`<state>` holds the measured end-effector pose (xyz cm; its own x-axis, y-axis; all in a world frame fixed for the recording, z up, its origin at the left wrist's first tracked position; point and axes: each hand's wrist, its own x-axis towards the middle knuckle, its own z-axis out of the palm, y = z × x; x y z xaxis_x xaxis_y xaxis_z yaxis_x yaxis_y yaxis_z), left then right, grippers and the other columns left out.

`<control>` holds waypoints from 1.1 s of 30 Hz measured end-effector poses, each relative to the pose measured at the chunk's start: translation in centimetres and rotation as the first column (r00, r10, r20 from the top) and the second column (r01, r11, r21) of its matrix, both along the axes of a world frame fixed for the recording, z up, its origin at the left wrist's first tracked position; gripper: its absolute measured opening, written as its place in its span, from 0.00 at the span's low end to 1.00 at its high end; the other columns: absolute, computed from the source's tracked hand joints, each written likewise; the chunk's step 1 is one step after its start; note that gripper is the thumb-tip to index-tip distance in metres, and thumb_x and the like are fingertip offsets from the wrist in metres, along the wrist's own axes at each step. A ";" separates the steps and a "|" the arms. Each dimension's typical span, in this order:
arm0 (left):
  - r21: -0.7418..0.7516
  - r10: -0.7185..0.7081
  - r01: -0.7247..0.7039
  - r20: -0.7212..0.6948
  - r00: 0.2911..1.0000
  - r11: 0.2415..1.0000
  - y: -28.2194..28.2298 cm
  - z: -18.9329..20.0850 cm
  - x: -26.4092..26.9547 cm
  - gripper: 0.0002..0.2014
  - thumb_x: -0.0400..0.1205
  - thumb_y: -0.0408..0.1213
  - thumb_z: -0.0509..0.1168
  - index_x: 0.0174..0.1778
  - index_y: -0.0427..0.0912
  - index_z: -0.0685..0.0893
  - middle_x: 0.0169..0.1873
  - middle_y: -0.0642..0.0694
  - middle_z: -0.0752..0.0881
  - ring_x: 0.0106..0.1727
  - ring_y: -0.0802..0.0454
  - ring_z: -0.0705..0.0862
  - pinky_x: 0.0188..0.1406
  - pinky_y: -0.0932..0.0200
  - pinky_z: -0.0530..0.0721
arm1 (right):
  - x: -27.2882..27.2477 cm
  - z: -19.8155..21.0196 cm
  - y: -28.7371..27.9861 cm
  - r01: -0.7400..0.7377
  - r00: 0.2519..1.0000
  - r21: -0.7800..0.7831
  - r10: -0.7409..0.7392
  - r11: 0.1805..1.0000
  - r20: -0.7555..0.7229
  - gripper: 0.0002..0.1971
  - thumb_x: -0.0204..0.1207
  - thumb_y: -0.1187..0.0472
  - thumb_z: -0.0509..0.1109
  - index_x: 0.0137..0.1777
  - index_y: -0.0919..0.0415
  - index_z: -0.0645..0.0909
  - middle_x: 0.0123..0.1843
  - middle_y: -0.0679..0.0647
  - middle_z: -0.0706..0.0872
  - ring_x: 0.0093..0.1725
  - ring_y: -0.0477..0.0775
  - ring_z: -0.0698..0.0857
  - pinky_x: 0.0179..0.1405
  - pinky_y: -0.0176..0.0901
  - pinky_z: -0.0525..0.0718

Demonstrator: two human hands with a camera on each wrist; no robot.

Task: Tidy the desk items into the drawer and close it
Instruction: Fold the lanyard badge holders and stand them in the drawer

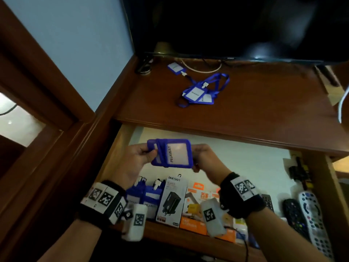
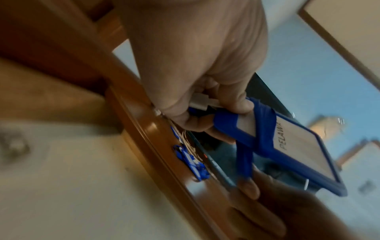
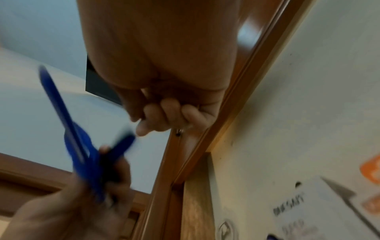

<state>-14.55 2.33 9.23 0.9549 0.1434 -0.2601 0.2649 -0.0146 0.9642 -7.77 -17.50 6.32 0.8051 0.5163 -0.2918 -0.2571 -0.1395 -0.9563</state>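
Observation:
A blue badge holder (image 1: 171,153) marked PELAWAT, its blue lanyard strap (image 2: 243,159) wound round it, hangs above the open drawer (image 1: 236,157). My left hand (image 1: 140,155) grips its left end with the white clip under the thumb (image 2: 236,104). My right hand (image 1: 203,157) is at the badge's right edge with fingers curled; the strap runs down to its fingertips (image 2: 249,188). In the right wrist view the blurred strap (image 3: 121,144) reaches toward my right hand (image 3: 156,116). More blue badges with lanyards (image 1: 198,93) and a single one (image 1: 174,67) lie on the desk top (image 1: 264,103).
The drawer's front row holds blue badges (image 1: 143,199), a white charger box (image 1: 172,201), orange boxes (image 1: 196,207) and several remotes (image 1: 311,214). A dark TV (image 1: 245,25) stands at the back of the desk. A wooden frame (image 1: 56,103) borders the left side.

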 end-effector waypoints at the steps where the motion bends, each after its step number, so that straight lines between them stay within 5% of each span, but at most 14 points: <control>1: 0.091 -0.008 0.012 -0.040 0.999 0.996 0.9 -0.1 0.2 0.08 0.82 0.31 0.64 0.48 0.45 0.88 0.44 0.45 0.91 0.52 0.45 0.88 0.59 0.45 0.83 | 1.2 -0.4 -0.2 0.036 0.999 -0.049 -0.035 0.998 0.008 0.19 0.83 0.64 0.61 0.29 0.62 0.78 0.21 0.53 0.71 0.21 0.50 0.65 0.21 0.36 0.63; 5: 0.481 -0.165 0.242 -0.196 0.967 0.843 5.4 -1.5 1.7 0.03 0.78 0.33 0.71 0.41 0.44 0.88 0.40 0.44 0.89 0.45 0.47 0.88 0.53 0.43 0.85 | 6.0 -2.7 0.0 0.213 0.977 -0.230 -0.207 0.949 0.051 0.19 0.81 0.60 0.67 0.27 0.62 0.79 0.19 0.52 0.72 0.20 0.51 0.66 0.21 0.39 0.62; 8: 0.586 -0.332 0.554 -0.450 0.829 0.591 7.6 -3.4 3.1 0.05 0.77 0.38 0.72 0.37 0.42 0.87 0.39 0.46 0.86 0.43 0.49 0.86 0.51 0.46 0.86 | 7.9 -4.3 0.3 0.290 0.957 -0.329 -0.265 0.899 0.120 0.18 0.81 0.58 0.67 0.28 0.61 0.80 0.24 0.53 0.76 0.25 0.51 0.70 0.27 0.42 0.68; 13: 0.422 -0.460 0.905 -0.792 0.400 0.059 7.7 -5.8 4.8 0.15 0.81 0.46 0.66 0.41 0.36 0.87 0.35 0.44 0.85 0.39 0.48 0.84 0.39 0.55 0.82 | 11.6 -6.1 1.2 0.411 0.887 -0.458 -0.232 0.788 0.398 0.06 0.73 0.65 0.70 0.36 0.60 0.84 0.44 0.61 0.87 0.49 0.62 0.84 0.52 0.48 0.77; 15: 0.327 -0.460 0.938 -0.854 0.243 -0.112 7.2 -7.0 5.1 0.14 0.81 0.44 0.67 0.36 0.37 0.83 0.32 0.46 0.81 0.36 0.47 0.81 0.36 0.54 0.80 | 13.2 -6.4 2.3 0.548 0.809 -0.496 -0.276 0.674 0.519 0.04 0.71 0.66 0.67 0.42 0.58 0.83 0.55 0.65 0.83 0.56 0.67 0.81 0.58 0.43 0.72; 18: 0.282 -0.437 0.912 -0.890 0.133 -0.296 6.6 -7.9 5.4 0.13 0.81 0.38 0.65 0.31 0.39 0.76 0.32 0.44 0.76 0.32 0.47 0.76 0.31 0.55 0.77 | 15.5 -6.2 4.7 0.656 0.732 -0.472 -0.345 0.589 0.588 0.15 0.72 0.67 0.68 0.59 0.66 0.77 0.68 0.66 0.70 0.64 0.68 0.75 0.62 0.52 0.74; 22: 0.304 -0.464 0.862 -0.881 0.092 -0.406 6.4 -8.1 5.6 0.14 0.82 0.33 0.62 0.29 0.38 0.71 0.30 0.43 0.73 0.28 0.49 0.71 0.32 0.55 0.76 | 19.3 -6.1 7.2 0.544 0.774 -0.585 -0.091 0.602 0.626 0.34 0.72 0.61 0.70 0.78 0.61 0.63 0.84 0.63 0.51 0.82 0.68 0.55 0.76 0.60 0.63; 25: 0.350 -0.495 0.850 -0.860 0.125 -0.394 7.3 -8.8 5.7 0.12 0.82 0.39 0.64 0.38 0.34 0.80 0.35 0.40 0.80 0.29 0.48 0.74 0.33 0.55 0.75 | 20.6 -7.1 7.6 0.402 0.850 -0.757 0.097 0.516 0.517 0.37 0.75 0.53 0.68 0.82 0.48 0.56 0.87 0.54 0.40 0.84 0.64 0.46 0.77 0.66 0.58; 29: 0.414 -0.535 0.821 -0.829 0.161 -0.393 8.2 -9.9 5.5 0.16 0.82 0.46 0.66 0.48 0.33 0.84 0.47 0.36 0.85 0.43 0.40 0.84 0.34 0.54 0.74 | 19.0 -9.3 7.0 0.441 0.791 -0.744 0.173 0.503 0.586 0.29 0.80 0.48 0.60 0.81 0.48 0.60 0.87 0.55 0.49 0.85 0.60 0.48 0.80 0.63 0.55; 33: 0.469 -0.524 0.797 -0.819 0.232 -0.380 8.4 -11.2 4.9 0.19 0.81 0.50 0.67 0.52 0.35 0.82 0.52 0.37 0.83 0.49 0.40 0.84 0.36 0.53 0.74 | 17.4 -9.9 6.4 0.524 0.736 -0.679 0.127 0.514 0.665 0.30 0.72 0.43 0.58 0.73 0.54 0.70 0.84 0.58 0.59 0.84 0.59 0.55 0.77 0.61 0.59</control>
<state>-9.63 10.77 -2.00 0.4811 -0.3567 -0.8008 -0.4872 -0.8682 0.0941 9.59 -11.12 -3.59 0.9883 0.1201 0.0939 0.1468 -0.9156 -0.3743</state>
